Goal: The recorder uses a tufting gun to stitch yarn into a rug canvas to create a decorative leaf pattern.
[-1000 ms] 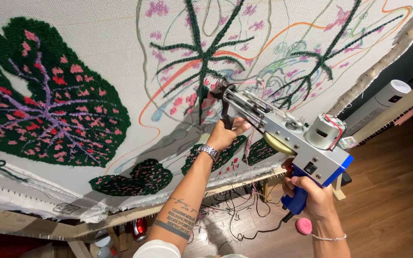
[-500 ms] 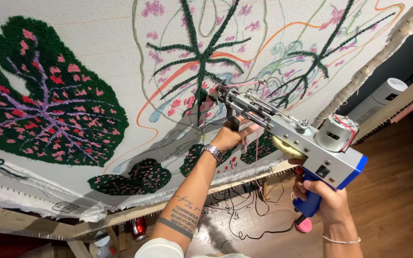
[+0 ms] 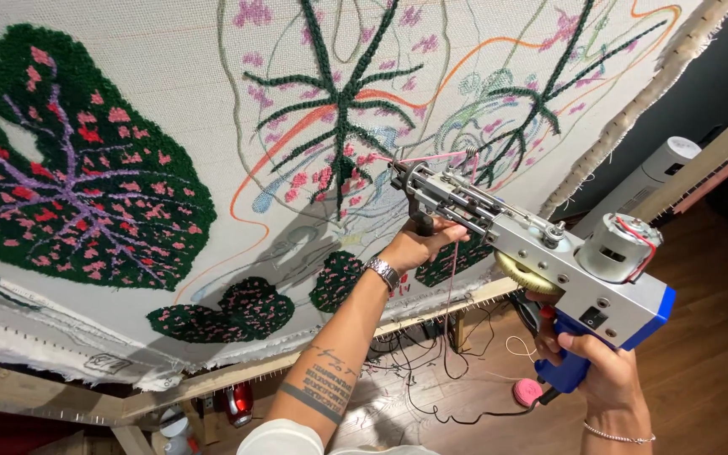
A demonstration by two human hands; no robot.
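Tufting gun (image 3: 541,261), needle tip against the stretched cloth (image 3: 170,67) beside the dark green leaf veins. Left hand (image 3: 419,244) is wrapped round the front grip; right hand (image 3: 600,371) is closed on the blue handle below. Pink yarn (image 3: 427,158) runs just past the left hand; risk: it could snag, or slack pressure could skip loops.

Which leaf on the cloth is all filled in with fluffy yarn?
The big dark green leaf at the left, fully tufted with pink spots and purple veins. The middle leaf by the tufting gun has only green veins and pink dots on bare cloth.
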